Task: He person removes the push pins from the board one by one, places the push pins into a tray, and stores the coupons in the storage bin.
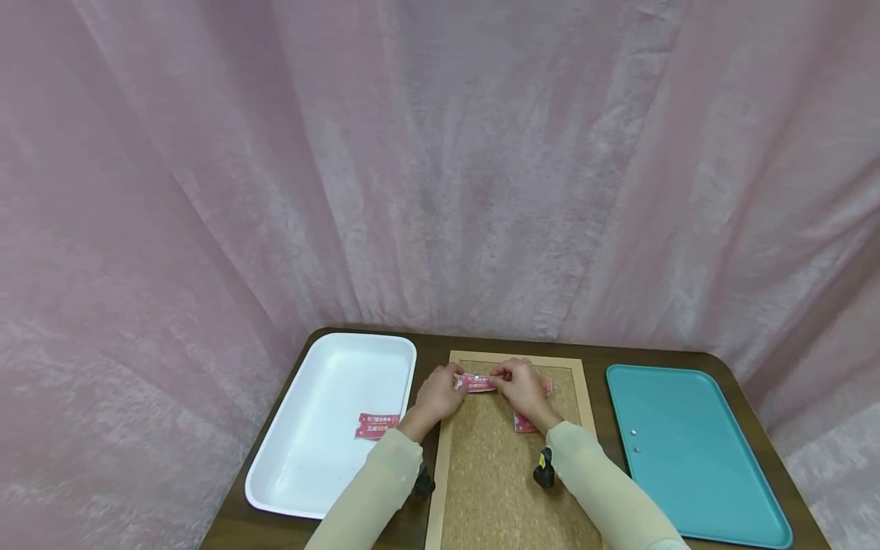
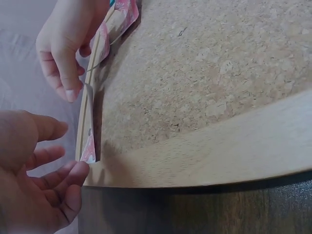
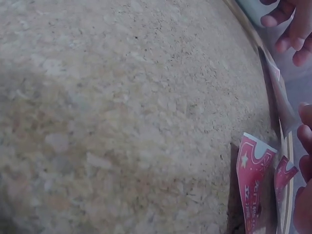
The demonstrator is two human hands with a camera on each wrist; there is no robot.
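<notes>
A narrow red printed coupon (image 1: 480,383) lies along the far edge of a wood-framed corkboard (image 1: 512,489), a small white spot on its upper edge. By its left end is my left hand (image 1: 442,391), fingers spread and loosely bent in the left wrist view, fingertips close to the coupon's corner (image 2: 89,155). At the right end my right hand (image 1: 524,388) has its fingers bent close together; whether they pinch the paper is unclear. The right wrist view shows only part of the right hand (image 3: 305,190). Another red coupon (image 3: 251,180) sits nearby on the cork, partly hidden in the head view.
A white tray (image 1: 323,359) with a red coupon (image 1: 376,425) in it stands at the left. To the right is a teal tray (image 1: 701,451) with two small shiny round pieces (image 1: 635,441) near its left side. Behind the brown table (image 1: 440,345) hangs a pink curtain (image 1: 440,176).
</notes>
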